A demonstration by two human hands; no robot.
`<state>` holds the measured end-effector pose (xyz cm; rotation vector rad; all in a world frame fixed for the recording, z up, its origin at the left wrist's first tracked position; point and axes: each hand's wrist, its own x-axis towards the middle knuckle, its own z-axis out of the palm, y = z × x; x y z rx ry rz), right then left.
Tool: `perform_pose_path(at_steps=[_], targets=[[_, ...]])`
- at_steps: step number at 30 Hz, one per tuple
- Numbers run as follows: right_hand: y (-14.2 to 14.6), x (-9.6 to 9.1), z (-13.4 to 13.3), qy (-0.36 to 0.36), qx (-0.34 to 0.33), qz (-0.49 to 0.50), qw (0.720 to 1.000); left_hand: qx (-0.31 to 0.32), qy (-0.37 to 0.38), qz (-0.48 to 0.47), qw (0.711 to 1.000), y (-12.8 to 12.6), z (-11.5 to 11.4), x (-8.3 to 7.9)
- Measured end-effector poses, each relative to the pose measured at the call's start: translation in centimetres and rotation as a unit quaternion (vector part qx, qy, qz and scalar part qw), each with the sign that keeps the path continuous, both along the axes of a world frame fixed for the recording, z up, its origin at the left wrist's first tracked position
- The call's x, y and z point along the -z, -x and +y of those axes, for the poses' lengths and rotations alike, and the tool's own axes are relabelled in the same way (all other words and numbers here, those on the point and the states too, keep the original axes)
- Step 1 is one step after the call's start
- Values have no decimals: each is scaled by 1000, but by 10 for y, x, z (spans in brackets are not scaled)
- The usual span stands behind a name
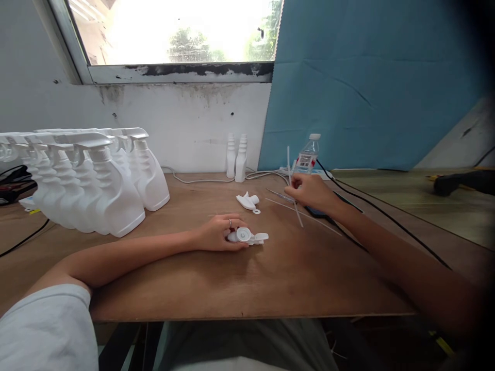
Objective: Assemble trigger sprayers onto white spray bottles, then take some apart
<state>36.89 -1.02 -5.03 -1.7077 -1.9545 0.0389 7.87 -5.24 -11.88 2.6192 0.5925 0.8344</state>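
My left hand point(222, 233) rests on the brown table, its fingers closed around a white spray trigger head point(244, 235) whose round cap opening faces up. Over the right side of the table, my right hand point(309, 191) pinches a thin white plastic tube point(289, 164) that stands nearly upright and sticks out above and below the fingers. A second white trigger head point(246, 200) lies just beyond my left hand, with a small white ring washer point(256, 211) beside it. Another thin tube point(325, 225) lies flat below my right hand.
White spray bottles point(124, 201) with trigger heads stand in rows at the left. Two small white bottles point(241, 159) stand by the wall. A clear labelled water bottle point(309, 152) is behind my right hand. Black cable point(390, 219) crosses the right side.
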Motion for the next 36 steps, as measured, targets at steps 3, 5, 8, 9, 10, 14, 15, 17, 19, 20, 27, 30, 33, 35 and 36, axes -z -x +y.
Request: perform_pose_path(at_steps=[3, 5, 8, 9, 10, 14, 15, 17, 19, 20, 27, 30, 33, 35, 36], targets=[[13, 3, -10, 1, -142, 210, 967, 8, -3, 1, 1000, -1, 0, 0], [19, 8, -14, 27, -229, 311, 922, 14, -6, 1, 1000, -1, 0, 0], [24, 17, -16, 83, -299, 343, 886, 15, -5, -5, 1000, -1, 0, 0], [24, 19, -15, 110, -308, 324, 888, 13, -3, -5, 1000, -1, 0, 0], [24, 21, -14, 143, -314, 295, 891, 11, 0, -4, 1000, -1, 0, 0], [22, 23, -12, 276, -334, 157, 887, -1, 20, 3, 1000, -1, -1, 0], [22, 23, -12, 296, -335, 142, 883, -5, 29, 2, 1000, -1, 0, 0], [23, 22, -13, 307, -333, 158, 878, -13, 54, -1, 998, -1, 1, 1], [27, 22, -15, 284, -338, 224, 869, -21, 83, -11, 996, -2, 3, 3], [30, 23, -17, 265, -343, 264, 862, -26, 99, -18, 995, -3, 4, 4], [58, 38, -36, 180, -356, 414, 818, -37, 184, -45, 981, -6, 6, 8], [66, 45, -39, 164, -347, 429, 818, -41, 182, -43, 981, -6, 6, 9], [70, 45, -42, 153, -335, 426, 826, -40, 182, -37, 982, -5, 6, 10], [72, 43, -44, 155, -332, 418, 831, -38, 177, -35, 983, -5, 6, 9], [73, 42, -44, 156, -331, 414, 834, -38, 174, -34, 983, -4, 6, 9]])
